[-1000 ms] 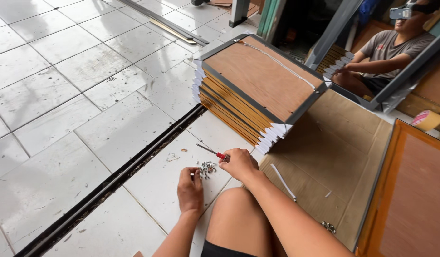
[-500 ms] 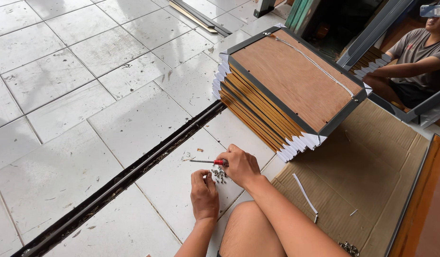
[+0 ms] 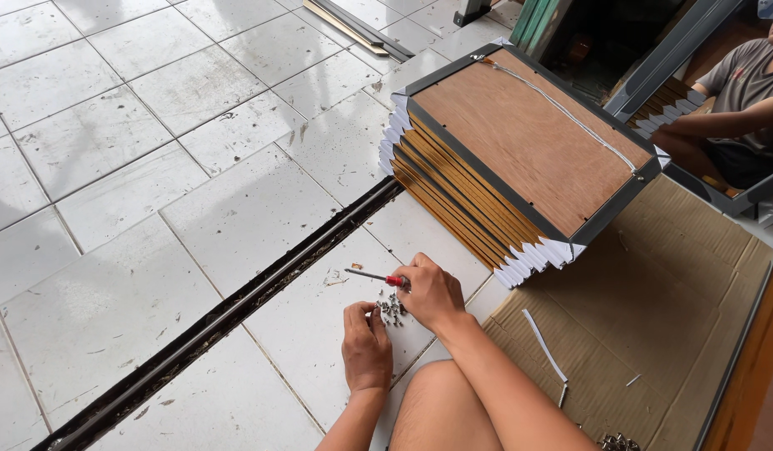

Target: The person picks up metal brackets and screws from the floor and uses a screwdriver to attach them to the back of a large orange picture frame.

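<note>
So right hand (image 3: 432,294) grips the red-handled screwdriver (image 3: 376,276), left hand (image 3: 366,347) pinches at the tiny screws (image 3: 392,311); light, slippery bits, probably best pinched singly.

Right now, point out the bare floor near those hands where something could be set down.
Bare white tiles lie beyond the floor channel, left of the stack of framed panels. A smaller free tile sits this side of it, left of the left hand. Crowded: the screw pile and screwdriver under the right hand, and the cardboard.
</note>
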